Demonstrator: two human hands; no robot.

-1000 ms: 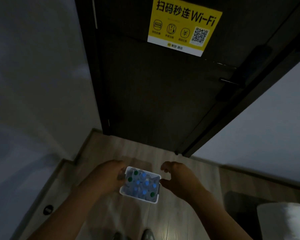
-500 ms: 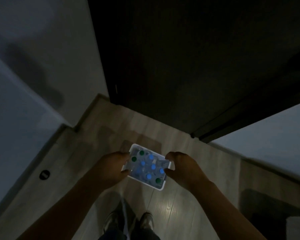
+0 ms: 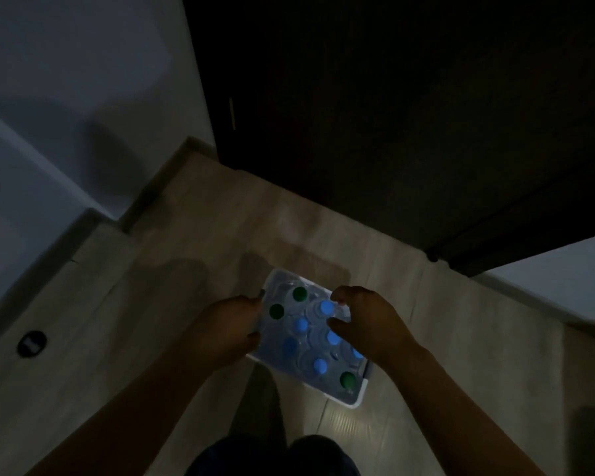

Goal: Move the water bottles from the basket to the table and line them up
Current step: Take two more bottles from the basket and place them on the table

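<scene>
A white plastic basket [image 3: 356, 401] is packed with upright clear water bottles, several with blue caps [image 3: 301, 324] and three with green caps [image 3: 276, 311]. My left hand [image 3: 227, 331] grips the basket's left rim. Over the basket's right side, my right hand [image 3: 368, 321] curls its thumb and forefinger around the top of one blue-capped bottle [image 3: 326, 307]. The light is very dim. The basket casts a shadow on the wooden floor beyond it. No table is in view.
A dark door [image 3: 392, 115] stands straight ahead, with pale walls on both sides and a baseboard along the left. A round black doorstop [image 3: 31, 343] sits on the floor at the left. My legs [image 3: 272, 455] are at the bottom edge.
My view has tilted down, so the yellow Wi-Fi sign is gone. My right hand left the basket's right rim and moved over the bottles onto a blue-capped one. My left hand still grips the rim.
</scene>
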